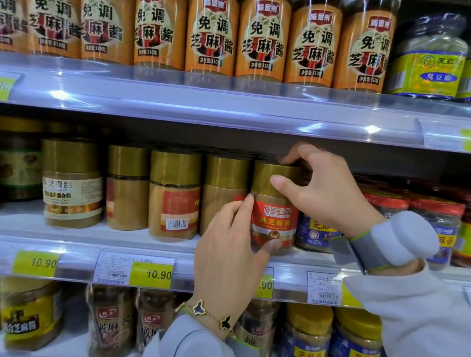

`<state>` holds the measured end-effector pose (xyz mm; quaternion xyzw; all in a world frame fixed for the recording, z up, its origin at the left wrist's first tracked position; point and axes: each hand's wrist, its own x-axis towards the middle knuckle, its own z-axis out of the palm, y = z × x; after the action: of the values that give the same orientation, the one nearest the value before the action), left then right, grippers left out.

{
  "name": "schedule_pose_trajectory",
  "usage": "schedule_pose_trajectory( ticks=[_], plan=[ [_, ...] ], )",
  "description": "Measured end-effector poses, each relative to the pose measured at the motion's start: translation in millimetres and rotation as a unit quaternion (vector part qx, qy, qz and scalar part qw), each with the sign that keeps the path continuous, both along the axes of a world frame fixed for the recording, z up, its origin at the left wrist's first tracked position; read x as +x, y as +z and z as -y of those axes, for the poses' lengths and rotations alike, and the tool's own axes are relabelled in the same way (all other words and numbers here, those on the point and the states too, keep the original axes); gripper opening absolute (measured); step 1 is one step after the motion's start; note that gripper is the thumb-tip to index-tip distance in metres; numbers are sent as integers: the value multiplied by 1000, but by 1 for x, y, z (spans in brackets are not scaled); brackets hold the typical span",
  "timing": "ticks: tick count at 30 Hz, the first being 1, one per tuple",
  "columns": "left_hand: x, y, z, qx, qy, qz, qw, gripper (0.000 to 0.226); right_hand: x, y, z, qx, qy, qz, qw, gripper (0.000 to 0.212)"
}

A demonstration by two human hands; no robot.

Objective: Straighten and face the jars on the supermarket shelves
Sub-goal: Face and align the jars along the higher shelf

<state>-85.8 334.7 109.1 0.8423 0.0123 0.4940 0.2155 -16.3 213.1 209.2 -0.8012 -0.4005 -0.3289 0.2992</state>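
Observation:
A gold-lidded sesame paste jar with a red label [275, 218] stands at the front of the middle shelf, label facing me. My right hand [321, 188] grips its gold lid from the right, thumb on the front. My left hand [229, 251] holds the jar's body from the left and below, thumb under the label. To its left stand three more gold-lidded jars: one [222, 194] shows almost no label, one [173, 194] shows its barcode side, and one [127, 186] is turned sideways.
The top shelf carries a row of orange-labelled jars [210, 25] and green-labelled jars [430, 56]. Red-lidded jars [434, 227] and a blue-labelled jar [315, 231] stand right of my hands. The lower shelf holds yellow-lidded jars [307, 339]. Price tags [150, 271] line the shelf rail.

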Motion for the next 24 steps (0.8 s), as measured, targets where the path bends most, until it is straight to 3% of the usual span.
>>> schedule_pose_trajectory(
  ticks=[4, 18, 24],
  plan=[
    [1, 2, 4, -17, 8, -1, 1000, 80, -2, 3, -2, -15, -25, 9, 1000, 33],
    [-1, 4, 2, -16, -2, -11, 1000, 74, -1, 1, -1, 7, -9, -16, 1000, 24],
    [-11, 10, -13, -3, 40, 47, 998, 59, -11, 0, -8, -54, -12, 21, 998, 31]
  ],
)
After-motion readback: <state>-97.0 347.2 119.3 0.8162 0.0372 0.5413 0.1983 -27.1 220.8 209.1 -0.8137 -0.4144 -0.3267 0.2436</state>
